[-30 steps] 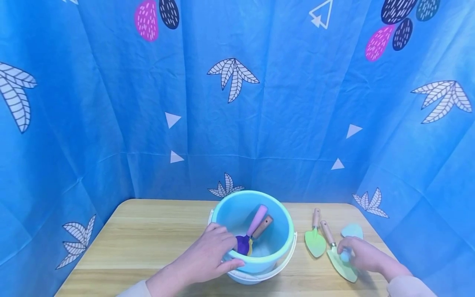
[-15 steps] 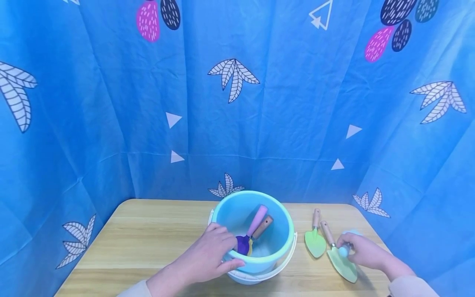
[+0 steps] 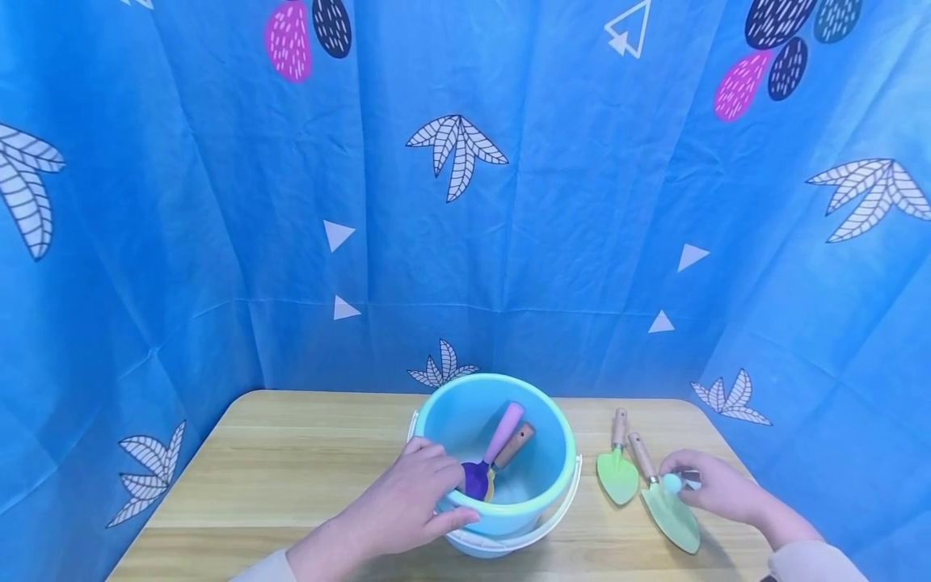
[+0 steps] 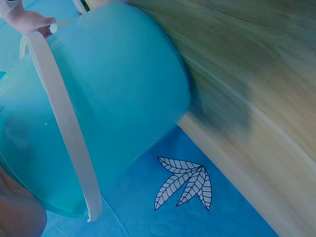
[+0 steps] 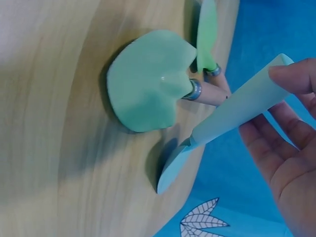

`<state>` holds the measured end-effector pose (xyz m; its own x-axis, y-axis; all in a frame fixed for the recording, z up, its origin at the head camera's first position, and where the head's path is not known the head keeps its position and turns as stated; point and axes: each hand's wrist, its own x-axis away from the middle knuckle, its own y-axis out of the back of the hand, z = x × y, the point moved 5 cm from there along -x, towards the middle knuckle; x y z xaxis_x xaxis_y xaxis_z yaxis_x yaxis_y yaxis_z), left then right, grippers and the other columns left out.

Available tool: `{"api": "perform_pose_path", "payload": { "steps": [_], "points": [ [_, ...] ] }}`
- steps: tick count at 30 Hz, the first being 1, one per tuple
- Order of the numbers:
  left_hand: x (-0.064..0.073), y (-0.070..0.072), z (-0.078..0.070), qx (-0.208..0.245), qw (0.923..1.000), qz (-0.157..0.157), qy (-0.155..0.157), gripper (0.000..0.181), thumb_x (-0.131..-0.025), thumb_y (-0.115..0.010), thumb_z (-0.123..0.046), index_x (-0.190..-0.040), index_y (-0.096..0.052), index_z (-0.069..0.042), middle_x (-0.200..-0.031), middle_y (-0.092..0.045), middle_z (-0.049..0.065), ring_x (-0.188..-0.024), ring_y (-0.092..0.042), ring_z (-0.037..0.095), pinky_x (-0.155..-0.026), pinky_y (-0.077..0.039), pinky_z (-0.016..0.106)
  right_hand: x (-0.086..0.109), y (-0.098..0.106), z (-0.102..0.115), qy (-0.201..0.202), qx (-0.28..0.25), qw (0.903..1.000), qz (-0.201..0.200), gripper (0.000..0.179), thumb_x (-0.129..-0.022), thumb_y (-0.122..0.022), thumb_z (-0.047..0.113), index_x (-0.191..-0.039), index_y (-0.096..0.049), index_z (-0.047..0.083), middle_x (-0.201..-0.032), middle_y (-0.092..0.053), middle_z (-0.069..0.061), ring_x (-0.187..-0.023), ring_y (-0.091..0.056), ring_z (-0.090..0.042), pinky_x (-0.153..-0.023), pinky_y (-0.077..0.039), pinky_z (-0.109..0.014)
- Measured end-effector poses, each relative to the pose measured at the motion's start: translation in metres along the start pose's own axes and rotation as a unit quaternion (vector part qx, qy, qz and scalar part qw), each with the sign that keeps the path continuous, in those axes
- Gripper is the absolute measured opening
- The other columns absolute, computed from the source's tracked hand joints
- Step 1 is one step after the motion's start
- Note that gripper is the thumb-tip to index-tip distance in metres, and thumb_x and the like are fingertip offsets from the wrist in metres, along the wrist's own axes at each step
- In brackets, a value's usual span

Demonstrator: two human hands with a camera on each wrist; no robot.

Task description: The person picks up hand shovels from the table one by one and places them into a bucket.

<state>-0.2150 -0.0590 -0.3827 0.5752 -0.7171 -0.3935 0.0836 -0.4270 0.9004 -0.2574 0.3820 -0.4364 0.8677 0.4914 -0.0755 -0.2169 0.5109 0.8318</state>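
Observation:
My left hand (image 3: 410,493) grips the near-left rim of a light blue bucket (image 3: 554,457), thumb outside and fingers over the edge. Inside the bucket lean a purple scoop with a lilac handle (image 3: 503,432) and a wooden-handled tool (image 3: 515,444) with a yellow head, partly hidden. On the right, my right hand (image 3: 716,485) holds a pale blue toy shovel (image 5: 237,111) near its handle end, between thumb and fingers. Its blade (image 5: 173,168) points down by the tabletop; whether it touches is unclear. Beneath and beside it lies a pale green trowel (image 5: 145,84).
A lime green trowel (image 3: 617,478) with a wooden handle lies between the bucket and the pale green trowel. The bucket's white carrying handle (image 4: 64,118) hangs down along its side. Blue patterned cloth (image 3: 465,259) surrounds the wooden table (image 3: 305,453).
My right hand has tilted the pale blue shovel, and its blade, visible beyond the hand earlier, is now mostly hidden behind it in the head view. My left hand and the bucket stay put.

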Motion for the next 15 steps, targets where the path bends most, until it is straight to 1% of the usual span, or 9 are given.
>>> {"api": "perform_pose_path", "payload": {
  "steps": [2, 4, 8, 11, 15],
  "points": [
    [0.000, 0.000, 0.000, -0.003, 1.0000, -0.003, -0.002, 0.034, -0.098, -0.050, -0.059, -0.097, -0.061, -0.026, -0.091, -0.059, -0.023, -0.089, -0.047, 0.003, -0.089, -0.036, 0.033, 0.000, 0.003, 0.001, 0.009, -0.014, 0.9998, -0.010, 0.027, -0.083, -0.073, 0.000, -0.107, -0.065, 0.008, -0.109, -0.066, -0.007, -0.104, -0.059, -0.006, -0.089, -0.054, -0.037],
    [0.000, 0.001, 0.000, -0.005, 0.9999, -0.008, -0.004, 0.033, -0.098, -0.051, -0.058, -0.096, -0.060, -0.027, -0.091, -0.058, -0.023, -0.089, -0.047, 0.003, -0.089, -0.036, 0.032, 0.000, 0.005, 0.003, 0.009, -0.034, 0.9993, -0.013, 0.026, -0.085, -0.072, 0.001, -0.109, -0.064, 0.005, -0.109, -0.065, -0.007, -0.105, -0.058, -0.003, -0.089, -0.054, -0.032],
    [0.000, 0.002, -0.001, -0.006, 0.9999, -0.014, -0.008, 0.033, -0.098, -0.051, -0.058, -0.096, -0.060, -0.027, -0.091, -0.059, -0.023, -0.089, -0.047, 0.003, -0.089, -0.036, 0.032, 0.001, 0.010, 0.003, -0.018, -0.062, 0.9978, -0.013, 0.027, -0.088, -0.072, 0.005, -0.114, -0.064, 0.005, -0.113, -0.064, -0.006, -0.107, -0.056, 0.002, -0.090, -0.052, -0.027],
    [0.000, 0.003, -0.001, -0.003, 0.9999, -0.013, -0.008, 0.033, -0.098, -0.051, -0.058, -0.097, -0.061, -0.027, -0.092, -0.059, -0.023, -0.090, -0.047, 0.003, -0.089, -0.036, 0.032, 0.002, 0.012, 0.003, -0.036, -0.074, 0.9966, -0.010, 0.028, -0.091, -0.070, 0.008, -0.118, -0.062, 0.004, -0.118, -0.063, -0.010, -0.109, -0.054, 0.006, -0.090, -0.052, -0.028],
    [0.000, 0.004, -0.001, -0.002, 0.9999, -0.009, -0.005, 0.033, -0.098, -0.051, -0.059, -0.097, -0.060, -0.027, -0.092, -0.059, -0.023, -0.090, -0.047, 0.003, -0.089, -0.035, 0.032, 0.003, 0.016, 0.004, -0.040, -0.071, 0.9965, -0.021, 0.030, -0.094, -0.068, 0.012, -0.122, -0.061, 0.003, -0.123, -0.062, -0.018, -0.111, -0.053, 0.006, -0.090, -0.053, -0.033]
  ]
}}
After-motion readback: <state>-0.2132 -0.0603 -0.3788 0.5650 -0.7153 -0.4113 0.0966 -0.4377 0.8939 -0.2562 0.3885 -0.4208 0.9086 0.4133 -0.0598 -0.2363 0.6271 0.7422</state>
